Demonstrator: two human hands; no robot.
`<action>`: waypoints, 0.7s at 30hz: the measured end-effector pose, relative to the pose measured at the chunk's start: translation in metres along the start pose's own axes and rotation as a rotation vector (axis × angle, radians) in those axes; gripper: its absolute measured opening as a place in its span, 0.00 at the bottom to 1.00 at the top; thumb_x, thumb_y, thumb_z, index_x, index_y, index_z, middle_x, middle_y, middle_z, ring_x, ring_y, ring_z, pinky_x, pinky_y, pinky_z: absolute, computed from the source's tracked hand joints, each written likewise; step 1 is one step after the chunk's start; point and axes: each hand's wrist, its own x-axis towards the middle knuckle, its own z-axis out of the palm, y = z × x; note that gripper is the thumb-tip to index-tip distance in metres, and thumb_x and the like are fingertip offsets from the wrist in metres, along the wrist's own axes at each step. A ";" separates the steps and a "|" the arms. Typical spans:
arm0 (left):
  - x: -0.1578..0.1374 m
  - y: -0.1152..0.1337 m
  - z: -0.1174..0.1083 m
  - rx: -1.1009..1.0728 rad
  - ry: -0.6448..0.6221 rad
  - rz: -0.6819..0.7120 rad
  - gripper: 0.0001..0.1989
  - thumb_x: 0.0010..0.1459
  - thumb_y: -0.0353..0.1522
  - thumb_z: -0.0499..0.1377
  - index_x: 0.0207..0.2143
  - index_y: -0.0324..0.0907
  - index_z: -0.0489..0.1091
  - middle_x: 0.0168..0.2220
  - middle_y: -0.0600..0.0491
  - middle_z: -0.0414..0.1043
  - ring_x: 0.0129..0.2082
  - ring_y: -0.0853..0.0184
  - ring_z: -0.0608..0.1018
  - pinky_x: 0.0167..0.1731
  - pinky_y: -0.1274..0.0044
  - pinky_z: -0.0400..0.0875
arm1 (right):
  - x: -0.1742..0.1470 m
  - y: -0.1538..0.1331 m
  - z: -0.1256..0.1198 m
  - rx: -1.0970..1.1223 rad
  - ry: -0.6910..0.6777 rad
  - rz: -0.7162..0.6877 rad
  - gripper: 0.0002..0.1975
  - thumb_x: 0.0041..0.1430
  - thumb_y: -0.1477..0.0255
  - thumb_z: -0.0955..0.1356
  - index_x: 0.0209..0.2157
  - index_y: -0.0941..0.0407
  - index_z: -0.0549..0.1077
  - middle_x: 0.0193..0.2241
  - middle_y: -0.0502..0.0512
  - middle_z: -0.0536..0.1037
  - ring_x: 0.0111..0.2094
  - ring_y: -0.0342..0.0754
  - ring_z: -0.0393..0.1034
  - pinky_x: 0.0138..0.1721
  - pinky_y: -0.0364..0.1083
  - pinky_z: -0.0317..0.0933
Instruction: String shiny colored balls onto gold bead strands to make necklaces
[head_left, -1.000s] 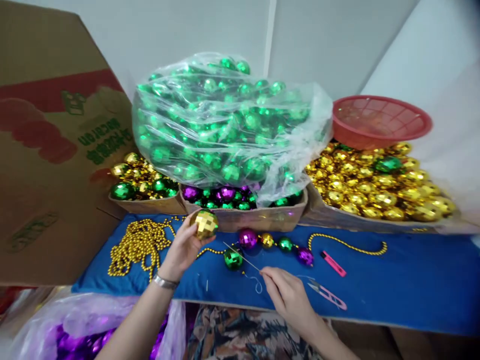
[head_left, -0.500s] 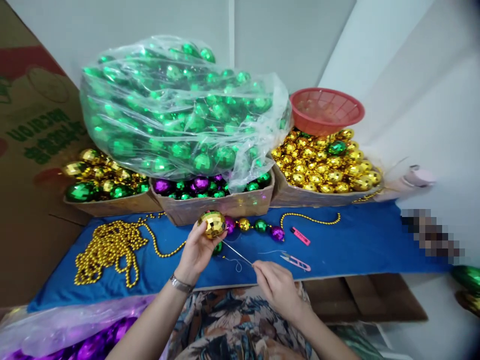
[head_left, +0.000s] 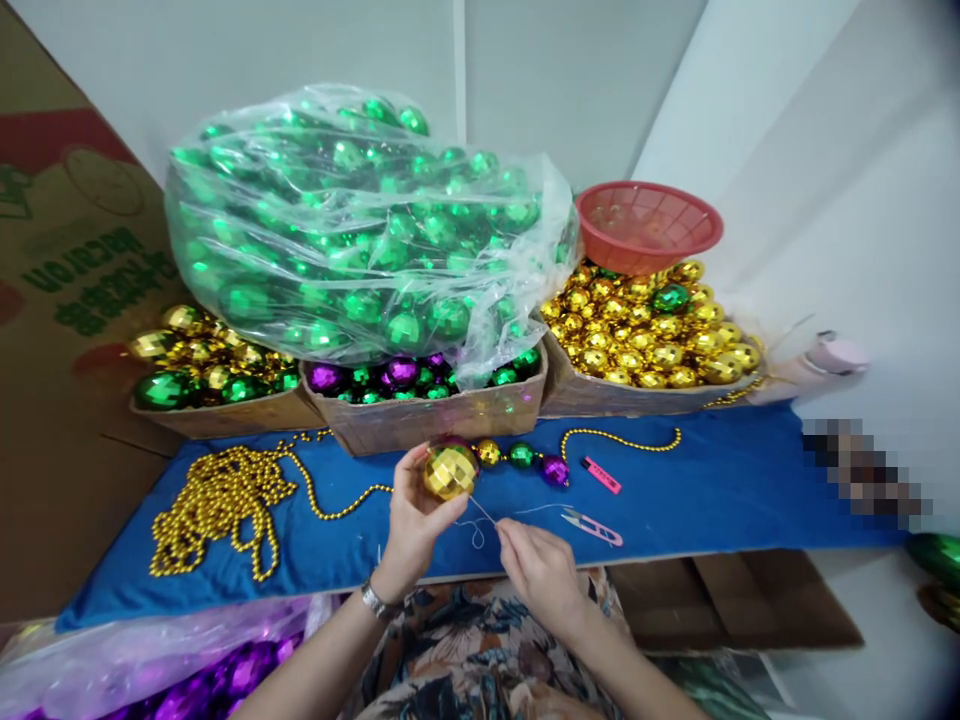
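A large faceted gold ball [head_left: 450,468] sits between the thumb and fingers of my left hand [head_left: 412,520]. My right hand [head_left: 541,578] pinches a long thin needle [head_left: 484,510], whose far end meets the front of the ball. How deep it goes in cannot be made out. Just behind, a small gold ball [head_left: 489,453], a green ball [head_left: 521,455] and a purple ball [head_left: 555,470] lie in a row on the blue cloth [head_left: 712,490]. White thread [head_left: 478,535] loops near my right hand. To the right lie pink thread snips [head_left: 596,527] and a pink lighter-like stick [head_left: 601,475].
Gold bead strands [head_left: 217,500] are heaped at left. Behind stand a left carton [head_left: 240,415], a middle carton [head_left: 442,425] and a right carton [head_left: 622,400] of shiny balls. A clear bag of green balls [head_left: 352,230] and a red basket [head_left: 649,225] rest on top.
My left hand has moved right and slightly down with the gold ball, turning it. The needle tip now touches the ball's front face; my right hand has shifted slightly left.
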 end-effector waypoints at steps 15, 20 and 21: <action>-0.012 -0.015 -0.010 0.080 -0.038 0.044 0.38 0.39 0.31 0.73 0.53 0.52 0.62 0.54 0.49 0.62 0.52 0.57 0.72 0.48 0.68 0.72 | -0.003 0.005 0.006 -0.028 -0.005 -0.021 0.13 0.67 0.77 0.56 0.40 0.57 0.70 0.27 0.55 0.78 0.29 0.47 0.74 0.33 0.44 0.65; -0.012 -0.015 -0.010 0.074 -0.037 0.043 0.38 0.38 0.31 0.73 0.52 0.52 0.62 0.53 0.49 0.63 0.51 0.57 0.73 0.47 0.67 0.73 | -0.005 0.006 0.008 -0.012 -0.011 -0.009 0.12 0.67 0.77 0.57 0.40 0.57 0.70 0.27 0.54 0.77 0.29 0.47 0.73 0.33 0.44 0.64; -0.012 -0.015 -0.010 0.071 -0.037 0.044 0.38 0.38 0.30 0.73 0.52 0.52 0.62 0.53 0.49 0.63 0.51 0.57 0.73 0.47 0.67 0.73 | -0.005 0.006 0.008 0.000 -0.010 -0.002 0.12 0.67 0.77 0.57 0.40 0.57 0.70 0.28 0.54 0.77 0.29 0.47 0.74 0.33 0.44 0.64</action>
